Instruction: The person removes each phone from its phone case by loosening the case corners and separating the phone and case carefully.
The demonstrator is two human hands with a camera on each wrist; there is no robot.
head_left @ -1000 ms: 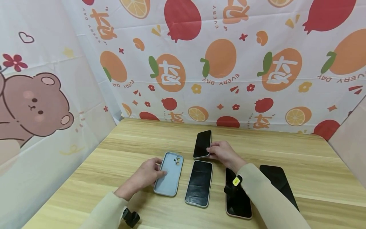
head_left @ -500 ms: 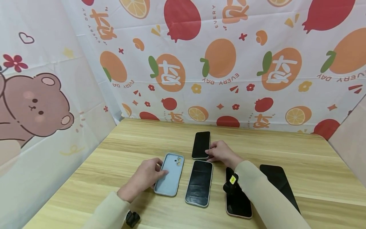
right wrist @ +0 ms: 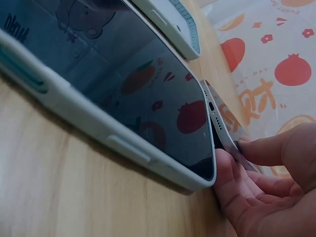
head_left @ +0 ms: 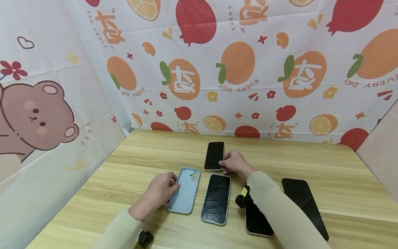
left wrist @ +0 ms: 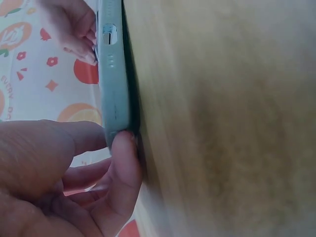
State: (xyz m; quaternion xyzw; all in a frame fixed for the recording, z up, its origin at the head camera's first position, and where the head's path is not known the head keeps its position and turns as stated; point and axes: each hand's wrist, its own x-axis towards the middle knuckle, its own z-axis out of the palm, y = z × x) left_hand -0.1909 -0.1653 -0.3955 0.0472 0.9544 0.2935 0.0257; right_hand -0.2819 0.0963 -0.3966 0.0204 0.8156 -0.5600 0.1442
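Note:
My left hand (head_left: pixel 158 189) pinches the left edge of a light blue phone case (head_left: pixel 185 193), which lies with its hollow inside facing up. The left wrist view shows thumb and fingers on a lower corner of the case (left wrist: pixel 116 84), close to the wood. At the back, my right hand (head_left: pixel 236 162) grips the right side of a bare black-screened phone (head_left: pixel 214 155). Seen from the right wrist, that phone's edge (right wrist: pixel 220 126) with its port is between thumb and fingers (right wrist: pixel 229 173). Between the hands lies a phone in a pale case (head_left: pixel 216 200), screen up.
Under my right forearm lies a phone with a pinkish rim (head_left: pixel 258 219), partly hidden. Another black phone (head_left: pixel 306 204) lies further right. The wooden table (head_left: pixel 149 148) meets a fruit-printed cloth (head_left: pixel 267 69) at the back and a bear-printed cloth (head_left: pixel 96 131) at the left.
The bare phone has shifted slightly left with my right hand and now stands straighter, less slanted. My left hand and the light blue case have barely moved.

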